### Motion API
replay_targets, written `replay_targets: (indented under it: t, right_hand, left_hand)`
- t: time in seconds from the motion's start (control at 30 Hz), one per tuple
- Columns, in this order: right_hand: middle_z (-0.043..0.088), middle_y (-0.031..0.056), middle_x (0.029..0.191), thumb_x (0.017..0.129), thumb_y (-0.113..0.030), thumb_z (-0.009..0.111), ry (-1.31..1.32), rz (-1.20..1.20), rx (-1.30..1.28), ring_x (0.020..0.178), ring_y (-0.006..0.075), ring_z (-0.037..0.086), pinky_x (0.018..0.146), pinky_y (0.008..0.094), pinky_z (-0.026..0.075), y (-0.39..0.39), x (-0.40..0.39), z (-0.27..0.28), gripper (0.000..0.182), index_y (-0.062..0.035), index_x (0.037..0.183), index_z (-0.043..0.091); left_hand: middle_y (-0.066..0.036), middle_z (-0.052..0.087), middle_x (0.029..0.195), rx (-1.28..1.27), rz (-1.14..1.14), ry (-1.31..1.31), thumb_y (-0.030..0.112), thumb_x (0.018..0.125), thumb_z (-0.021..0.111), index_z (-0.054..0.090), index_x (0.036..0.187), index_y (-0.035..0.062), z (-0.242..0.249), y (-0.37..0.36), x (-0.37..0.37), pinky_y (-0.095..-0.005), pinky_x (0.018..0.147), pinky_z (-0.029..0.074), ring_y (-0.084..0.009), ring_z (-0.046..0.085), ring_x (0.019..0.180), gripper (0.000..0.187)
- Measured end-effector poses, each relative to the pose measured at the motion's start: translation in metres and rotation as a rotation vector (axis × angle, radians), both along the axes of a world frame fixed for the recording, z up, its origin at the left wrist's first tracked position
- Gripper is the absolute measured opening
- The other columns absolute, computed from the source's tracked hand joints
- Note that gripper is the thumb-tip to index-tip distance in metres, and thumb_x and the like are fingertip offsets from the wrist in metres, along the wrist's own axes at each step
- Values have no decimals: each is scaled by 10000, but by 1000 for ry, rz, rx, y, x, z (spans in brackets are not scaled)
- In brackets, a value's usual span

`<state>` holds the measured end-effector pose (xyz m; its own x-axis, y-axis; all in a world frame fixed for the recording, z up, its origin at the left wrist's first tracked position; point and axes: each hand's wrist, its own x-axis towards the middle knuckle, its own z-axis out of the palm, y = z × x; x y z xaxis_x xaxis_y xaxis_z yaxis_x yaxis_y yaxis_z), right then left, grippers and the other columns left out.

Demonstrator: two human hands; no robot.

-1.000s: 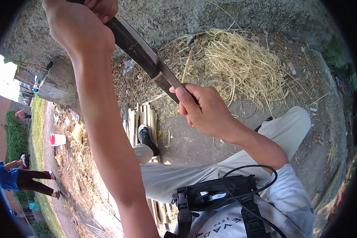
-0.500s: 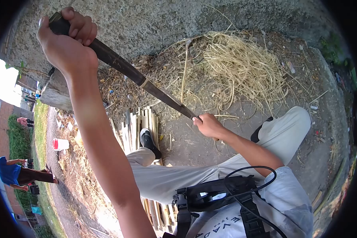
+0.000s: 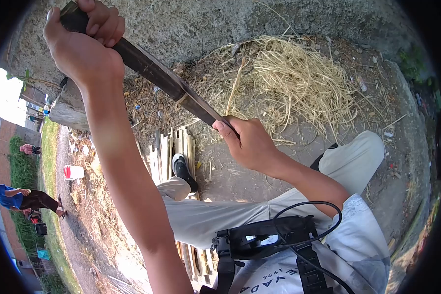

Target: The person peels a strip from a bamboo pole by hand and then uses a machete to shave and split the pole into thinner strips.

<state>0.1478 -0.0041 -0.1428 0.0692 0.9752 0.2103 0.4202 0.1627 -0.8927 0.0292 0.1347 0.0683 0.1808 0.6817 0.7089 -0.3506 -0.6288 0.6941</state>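
Note:
My left hand [image 3: 89, 46], at the upper left, is closed around the thick end of a dark bamboo piece [image 3: 157, 76] with a pale node ring. The bamboo slants down to my right hand [image 3: 252, 144], whose thumb and fingers are closed on its lower end. A narrow lengthwise strip shows along the bamboo's upper edge. Beside the right fingers a thin tan strip [image 3: 236, 85] points upward; whether that hand grips it too I cannot tell. A heap of pale, thin shavings [image 3: 301, 81] lies on the ground beyond the right hand.
Split slats [image 3: 174, 147] lie by my shoe [image 3: 183, 171]. A rough wall [image 3: 191, 29] runs behind the shavings. A red and white bucket [image 3: 74, 172] stands at left, with a person in a blue shirt [image 3: 10, 196] farther off. A black cable [image 3: 306, 203] loops over my chest.
My right hand has slid up and left along the bamboo, closer to my left hand. The left hand has risen slightly. The person in blue has changed posture.

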Motion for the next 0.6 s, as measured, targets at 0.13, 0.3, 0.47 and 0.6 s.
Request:
replay_targets:
  t: [0.13, 0.3, 0.47, 0.6]
  right_hand:
    - [602, 244, 620, 996, -257, 482, -73, -135, -101, 547, 413, 610, 528, 472, 478, -3, -15, -175, 389, 58, 813, 617]
    - [634, 278, 697, 984, -237, 487, -264, -93, -365, 664, 450, 643, 615, 507, 504, 1, 4, -212, 380, 69, 816, 635]
    - [606, 259, 637, 982, -244, 496, -28, -108, -441, 612, 435, 620, 588, 509, 468, 0, -3, -135, 389, 61, 773, 615]
    - [568, 214, 549, 988, -239, 499, -45, -51, -181, 503, 401, 580, 543, 492, 443, -1, -8, -60, 368, 43, 778, 609]
  left_hand:
    - [9, 259, 572, -12, 32, -3, 330, 983, 255, 443, 775, 39, 0, -2, -1, -265, 440, 192, -100, 187, 479, 404]
    - [7, 258, 572, -51, 15, -56, 332, 985, 250, 441, 771, 39, -1, 4, -8, -270, 437, 190, -101, 188, 480, 410]
    - [5, 258, 577, -28, 12, -50, 330, 983, 251, 437, 770, 38, 2, 14, -13, -267, 448, 194, -100, 189, 487, 407]
    - [3, 257, 586, -10, 95, -3, 319, 976, 254, 433, 775, 35, 0, 15, -9, -263, 453, 192, -99, 182, 490, 391]
